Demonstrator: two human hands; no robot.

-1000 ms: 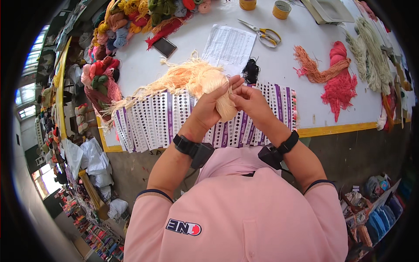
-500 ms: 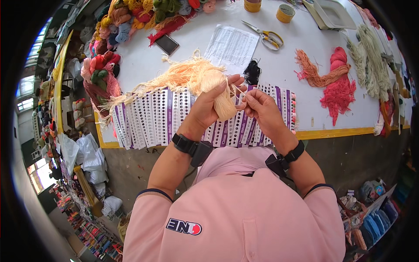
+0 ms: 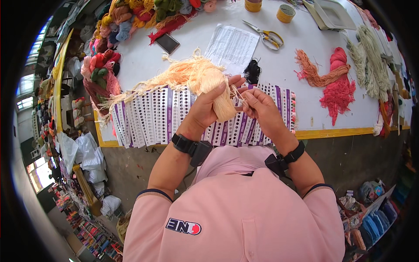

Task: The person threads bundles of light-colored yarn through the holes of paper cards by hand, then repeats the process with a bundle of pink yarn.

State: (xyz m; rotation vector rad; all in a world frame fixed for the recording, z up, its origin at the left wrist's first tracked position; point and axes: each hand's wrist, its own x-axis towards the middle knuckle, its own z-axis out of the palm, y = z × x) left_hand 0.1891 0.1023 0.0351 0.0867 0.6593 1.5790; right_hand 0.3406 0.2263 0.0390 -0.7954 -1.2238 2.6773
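A pale peach skein of thread [image 3: 208,83] hangs over the fingers of my left hand [image 3: 205,108], which is closed round its looped end. The loose tail of the skein trails off to the left across the cards. My right hand [image 3: 263,106] pinches a few thin strands [image 3: 238,95] drawn from the skein, just right of my left fingers. Beneath both hands lies a row of white and purple punched cards [image 3: 148,117] along the table's near edge. Beyond the hands sits a small black bundle of thread [image 3: 252,72].
A printed sheet [image 3: 232,43], yellow-handled scissors [image 3: 271,40] and a phone [image 3: 167,43] lie farther back. Coloured skeins [image 3: 124,22] pile up at the far left. Pink [image 3: 338,94] and grey-green skeins [image 3: 369,61] lie right, below a pale tray [image 3: 335,15]. Tape rolls [image 3: 286,14] stand at the back.
My right fingers have shifted slightly, and the strands between my hands now hang looser and more spread. My left hand keeps its hold on the skein.
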